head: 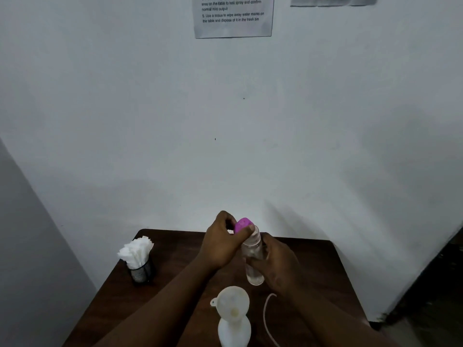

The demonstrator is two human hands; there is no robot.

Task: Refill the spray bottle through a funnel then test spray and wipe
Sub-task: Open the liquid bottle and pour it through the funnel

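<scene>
Nearest, at the front table edge: a white bottle [234, 331] with a funnel [233, 303] seated in its neck, a thin tube [266, 316] lying just right of it. Mid-table, the right hand [278, 264] is clamped around a clear bottle [253, 259] — tilted, base down near the table [175, 246]. The left hand [223, 242] pinches its pink cap [242, 225]. Far left, near the edge, a mesh cup [141, 270] of tissues [136, 250]. Open tabletop lies between the cup and the arms; the wall [225, 121] closes the back.

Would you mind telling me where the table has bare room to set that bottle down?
Bare wood lies between the tissue holder and the left arm, and along the table's far right edge. It's crowded near the funnel and thin tube.
</scene>
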